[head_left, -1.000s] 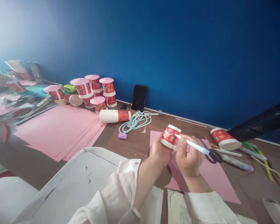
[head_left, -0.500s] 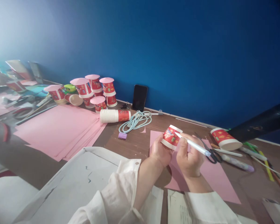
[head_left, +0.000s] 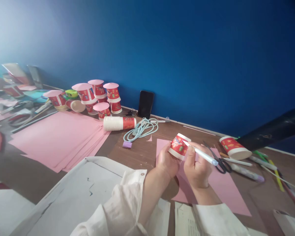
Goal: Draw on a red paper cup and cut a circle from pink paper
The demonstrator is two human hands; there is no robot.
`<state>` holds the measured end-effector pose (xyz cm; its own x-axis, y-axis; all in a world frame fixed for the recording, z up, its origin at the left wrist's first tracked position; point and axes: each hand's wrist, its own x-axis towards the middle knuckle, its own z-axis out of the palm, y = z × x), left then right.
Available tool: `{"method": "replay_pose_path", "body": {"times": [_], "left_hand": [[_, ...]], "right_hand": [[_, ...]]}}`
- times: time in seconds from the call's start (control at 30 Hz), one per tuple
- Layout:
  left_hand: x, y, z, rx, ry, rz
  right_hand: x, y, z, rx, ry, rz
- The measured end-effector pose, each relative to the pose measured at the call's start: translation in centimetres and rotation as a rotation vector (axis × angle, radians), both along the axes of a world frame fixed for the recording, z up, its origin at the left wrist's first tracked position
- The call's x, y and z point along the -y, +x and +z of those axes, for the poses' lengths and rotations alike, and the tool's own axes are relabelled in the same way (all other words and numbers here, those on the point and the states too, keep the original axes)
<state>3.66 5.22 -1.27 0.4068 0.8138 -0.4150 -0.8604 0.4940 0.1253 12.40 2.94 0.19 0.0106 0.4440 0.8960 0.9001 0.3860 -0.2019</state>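
A red printed paper cup [head_left: 178,147] with white edges is gripped by my left hand [head_left: 167,162], tilted and held over a pink sheet [head_left: 232,193]. My right hand [head_left: 198,168] is closed around a white pen [head_left: 204,155] with a pale blue end. The pen's tip points at the side of the cup; whether it touches cannot be made out. Just past my right hand, black-handled scissors [head_left: 223,165] lie partly hidden on the sheet's edge.
Left of centre are a stack of cups [head_left: 118,123], a pale blue cord [head_left: 140,129] and pink-topped cups [head_left: 86,93]. Pink sheets [head_left: 56,137] spread at left. A phone [head_left: 146,104] leans on the wall. Another cup [head_left: 234,148], pens and a black tube [head_left: 277,129] lie at right.
The whole view has shifted slightly, with things appearing a little further left and lower. My hands keep the same hold on the cup and the pen.
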Motion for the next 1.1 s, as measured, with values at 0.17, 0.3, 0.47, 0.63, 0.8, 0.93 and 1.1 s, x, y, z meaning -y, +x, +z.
{"method": "replay_pose_path", "body": {"times": [0.17, 0.3, 0.47, 0.63, 0.8, 0.93, 1.1], "left_hand": [[-0.05, -0.04, 0.19, -0.013, -0.005, 0.012], [-0.07, -0.03, 0.19, -0.013, -0.021, 0.016], [-0.06, -0.02, -0.06, 0.011, -0.005, 0.012], [-0.08, 0.03, -0.04, 0.006, -0.03, 0.021], [-0.11, 0.05, -0.1, 0.002, -0.017, 0.024], [-0.1, 0.04, -0.12, -0.01, -0.017, 0.029], [-0.05, 0.03, 0.05, -0.013, -0.012, 0.031]], "right_hand": [[0.02, 0.0, -0.1, -0.012, 0.016, -0.014], [0.03, 0.09, -0.05, -0.017, -0.002, -0.011], [-0.01, 0.33, -0.21, -0.008, 0.001, -0.01], [0.01, 0.49, -0.32, -0.011, -0.002, -0.007], [-0.07, 0.48, -0.23, -0.016, -0.005, 0.0], [-0.17, 0.47, -0.23, -0.026, -0.006, -0.009], [-0.03, 0.42, -0.27, -0.044, -0.006, 0.004]]}}
